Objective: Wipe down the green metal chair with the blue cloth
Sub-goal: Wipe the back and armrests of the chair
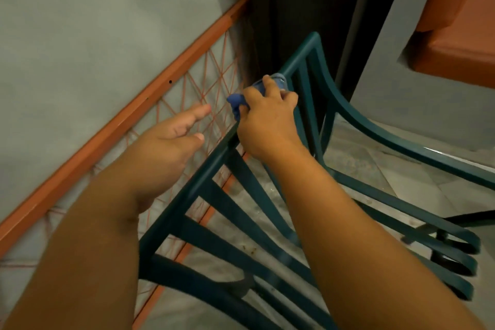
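- Green chair (345, 104): a metal frame of flat slats seen from above, its top rail running from the near left to a rounded far corner; the seat slats curl under at the near right.
- Blue cloth (237, 104): bunched on the top rail about midway along it, wrapped over the bar and partly hidden under the fingers.
- Right hand (267, 118): clenched around the cloth and the rail together, fingers curled over the far side of the bar, thumb on the near side.
- Left hand (174, 136): released, fingers loosely extended, holding nothing; it hovers just left of the rail, apart from the chair.
- Orange frame (166, 80): a bar with crossed cords, leaning along the grey wall (93, 21) just behind the chair back.
- Step in hand, as judged: wiping the top rail of the chair back, probably toward the far corner.
- To do it well: keep the cloth wrapped round the bar so that top, front and back are cleaned in one pass; slide with steady pressure along the whole rail and round the bend.
- The free left hand could steady the near end of the rail so the chair does not shift against the orange frame.
- Remaining, as judged: the upright slats, the seat slats and the curved arm appear untouched by the cloth at present.
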{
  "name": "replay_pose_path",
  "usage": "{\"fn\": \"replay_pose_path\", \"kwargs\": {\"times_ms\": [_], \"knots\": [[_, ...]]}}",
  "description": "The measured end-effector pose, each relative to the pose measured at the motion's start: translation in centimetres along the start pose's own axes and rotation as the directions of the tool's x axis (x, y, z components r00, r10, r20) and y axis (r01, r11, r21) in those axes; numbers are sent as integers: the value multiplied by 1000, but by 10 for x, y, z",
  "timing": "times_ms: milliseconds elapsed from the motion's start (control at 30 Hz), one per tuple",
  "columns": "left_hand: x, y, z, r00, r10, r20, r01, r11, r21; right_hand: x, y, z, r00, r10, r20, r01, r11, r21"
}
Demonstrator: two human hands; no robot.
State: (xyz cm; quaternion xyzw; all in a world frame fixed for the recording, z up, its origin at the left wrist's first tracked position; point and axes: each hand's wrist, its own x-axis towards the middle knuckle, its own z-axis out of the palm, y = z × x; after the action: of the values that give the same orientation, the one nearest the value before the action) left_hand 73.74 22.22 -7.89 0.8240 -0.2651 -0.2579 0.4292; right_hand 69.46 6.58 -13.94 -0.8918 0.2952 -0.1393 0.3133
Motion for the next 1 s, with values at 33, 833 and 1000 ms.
{"fn": "replay_pose_path", "kwargs": {"times_ms": [33, 833, 1000], "knots": [[-2, -2, 1, 1000, 4, 9, -4, 1000, -2, -6, -2, 3, 1000, -4, -3, 4, 1000, 1], [-44, -38, 24, 995, 98, -11, -98, 995, 5, -124, 15, 107, 903, 412, -121, -193, 641, 743], [-67, -34, 6, 989, 65, -136, -84, 988, -133, -118, -36, 70, 951, 23, -309, 161, 816, 556]]}}
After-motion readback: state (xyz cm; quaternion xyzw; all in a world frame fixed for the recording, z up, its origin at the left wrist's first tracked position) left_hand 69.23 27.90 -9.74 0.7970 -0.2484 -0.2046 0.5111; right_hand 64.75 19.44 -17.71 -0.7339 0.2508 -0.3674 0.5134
